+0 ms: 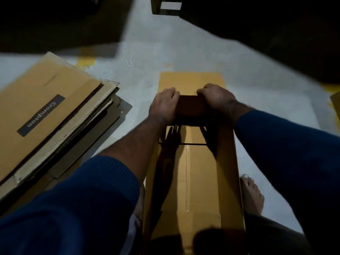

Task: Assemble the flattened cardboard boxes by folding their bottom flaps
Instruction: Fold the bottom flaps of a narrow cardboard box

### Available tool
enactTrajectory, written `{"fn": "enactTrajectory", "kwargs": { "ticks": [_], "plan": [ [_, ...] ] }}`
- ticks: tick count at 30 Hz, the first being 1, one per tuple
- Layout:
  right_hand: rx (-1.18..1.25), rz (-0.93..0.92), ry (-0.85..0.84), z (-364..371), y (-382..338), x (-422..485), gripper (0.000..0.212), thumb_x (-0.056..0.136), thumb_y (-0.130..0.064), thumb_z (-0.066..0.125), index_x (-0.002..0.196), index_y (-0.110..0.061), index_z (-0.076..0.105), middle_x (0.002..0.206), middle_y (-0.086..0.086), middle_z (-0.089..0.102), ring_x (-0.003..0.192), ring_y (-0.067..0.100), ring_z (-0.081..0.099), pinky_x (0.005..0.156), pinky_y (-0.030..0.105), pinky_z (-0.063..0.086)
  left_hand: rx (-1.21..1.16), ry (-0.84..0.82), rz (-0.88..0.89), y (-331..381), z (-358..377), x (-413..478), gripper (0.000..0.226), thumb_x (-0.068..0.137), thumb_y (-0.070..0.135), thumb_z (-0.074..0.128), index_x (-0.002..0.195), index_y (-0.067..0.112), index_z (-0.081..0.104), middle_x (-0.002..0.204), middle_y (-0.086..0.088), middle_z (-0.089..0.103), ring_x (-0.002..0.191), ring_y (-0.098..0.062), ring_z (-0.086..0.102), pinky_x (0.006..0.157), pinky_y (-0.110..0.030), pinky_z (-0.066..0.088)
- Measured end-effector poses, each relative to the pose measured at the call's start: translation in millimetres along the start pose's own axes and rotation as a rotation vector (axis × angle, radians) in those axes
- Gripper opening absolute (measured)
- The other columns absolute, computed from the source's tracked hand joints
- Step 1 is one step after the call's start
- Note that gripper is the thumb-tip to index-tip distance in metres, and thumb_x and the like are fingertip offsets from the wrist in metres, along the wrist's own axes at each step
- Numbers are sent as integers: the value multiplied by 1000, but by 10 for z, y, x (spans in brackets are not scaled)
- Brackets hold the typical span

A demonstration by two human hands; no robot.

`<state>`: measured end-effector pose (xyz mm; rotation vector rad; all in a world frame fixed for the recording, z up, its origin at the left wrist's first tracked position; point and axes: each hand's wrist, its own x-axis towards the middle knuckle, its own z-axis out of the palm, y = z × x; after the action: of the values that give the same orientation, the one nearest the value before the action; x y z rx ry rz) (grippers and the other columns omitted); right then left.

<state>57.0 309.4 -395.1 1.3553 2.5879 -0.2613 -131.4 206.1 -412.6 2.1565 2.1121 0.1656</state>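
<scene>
A long brown cardboard box (pixel 195 181) stands open in front of me on the pale floor, and I look down into it. Its inner bottom shows two flaps meeting along a taped seam. My left hand (pixel 163 105) grips the far end wall of the box at its left corner, fingers curled over the top edge. My right hand (pixel 217 98) grips the same edge at the right corner. Beyond my hands a far flap (pixel 191 81) lies flat on the floor. A stack of flattened boxes (pixel 47 115) lies to the left.
The top flattened box carries a dark label reading "crompton". My bare foot (pixel 251 194) rests on the floor just right of the box. Dark shapes and another box (pixel 165 6) stand at the back. Yellow floor markings (pixel 86 61) show behind the stack.
</scene>
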Motion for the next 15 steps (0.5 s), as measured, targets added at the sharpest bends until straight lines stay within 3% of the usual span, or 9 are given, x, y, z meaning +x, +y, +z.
{"fn": "enactTrajectory", "kwargs": {
  "ticks": [3,6,8,10,12,15],
  "plan": [
    [64,-16,122,89,10,30,34,90,-6,64,122,-16,71,114,15,59,112,38,57,86,42,52,-55,49,10,-84,130,187,38,92,15,64,129,11,57,127,-10,59,113,-30,55,93,-42,47],
    [54,36,200,184,-7,69,31,83,-2,68,111,-13,72,108,14,61,103,38,60,77,40,50,-109,71,-14,-68,197,372,14,96,19,59,108,11,63,108,-9,63,97,-28,59,79,-41,48],
    [48,59,188,180,-30,108,32,81,-5,72,112,-12,70,111,15,62,103,39,61,79,41,50,-143,67,-75,-55,207,486,6,96,19,59,95,13,61,100,-8,63,92,-27,58,72,-38,46],
    [33,58,187,162,-27,126,33,80,-6,74,113,-12,69,112,16,63,103,39,61,81,41,51,-170,55,-133,-52,207,560,12,95,19,61,85,17,56,94,-5,62,88,-26,58,67,-35,44],
    [63,20,189,138,-1,110,32,80,-5,73,111,-12,70,110,14,63,103,37,61,80,41,51,-186,11,-136,-81,173,584,14,95,22,65,84,19,58,91,-2,62,87,-25,59,66,-33,43],
    [113,-49,153,111,168,26,25,88,-10,69,113,-13,72,111,11,64,107,35,60,84,42,53,-193,-30,-90,-186,116,594,12,93,30,69,98,19,68,99,-2,65,94,-24,60,71,-34,46]
  ]
}}
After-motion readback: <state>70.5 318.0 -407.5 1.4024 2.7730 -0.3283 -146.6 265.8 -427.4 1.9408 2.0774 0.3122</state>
